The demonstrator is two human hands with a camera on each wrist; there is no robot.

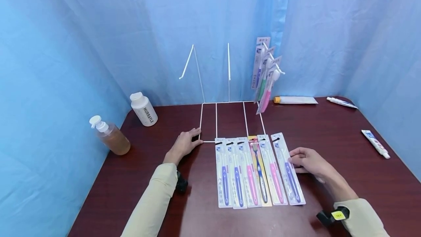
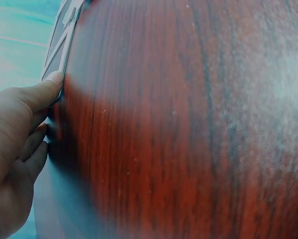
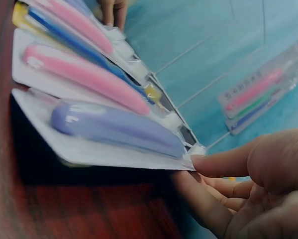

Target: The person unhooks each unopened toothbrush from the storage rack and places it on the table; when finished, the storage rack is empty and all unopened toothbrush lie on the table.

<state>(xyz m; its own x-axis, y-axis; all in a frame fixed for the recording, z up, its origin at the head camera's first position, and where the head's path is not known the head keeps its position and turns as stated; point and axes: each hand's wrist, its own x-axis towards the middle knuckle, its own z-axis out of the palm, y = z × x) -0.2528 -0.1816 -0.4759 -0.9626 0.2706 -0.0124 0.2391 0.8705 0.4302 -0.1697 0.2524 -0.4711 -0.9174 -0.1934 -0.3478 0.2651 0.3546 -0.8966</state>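
Writing: "MURRAYLE" is read on the white bottle point(image 1: 143, 109); print on the toothbrush packs is too small to be read.
Packs on table: six carded toothbrush packs are laid side by side in a row on the table point(image 1: 329, 134), just in front of the rack; handles are purple, purple, pink, dark blue, pink, purple from left to right.
Purple pack: the rightmost pack point(image 1: 288, 168) is lifted at its right edge, seen in the right wrist view point(image 3: 114, 130) raised off the wood.
Packs on rack: about three packs point(image 1: 265, 72) are hung on the right hook of the white wire rack point(image 1: 210, 120); the exact count cannot be told.
Hooks: three are seen on the rack, two bare.
Bottles: two, the white one and a pump bottle point(image 1: 111, 136) of amber liquid, at the left rear of the table.
Tubes: three, one with an orange cap point(image 1: 295, 100) behind the rack, two point(image 1: 375, 143) near the right edge.
Left hand: the left hand point(image 1: 185, 144) is laid flat, fingers straight, on the front left corner of the rack base; the thumb tip point(image 2: 51, 79) is pressed against the wire.
Right hand: the right hand point(image 1: 309, 161) is held at the right edge of the purple pack, which is pinched between thumb point(image 3: 223, 162) and curled fingers beneath it.
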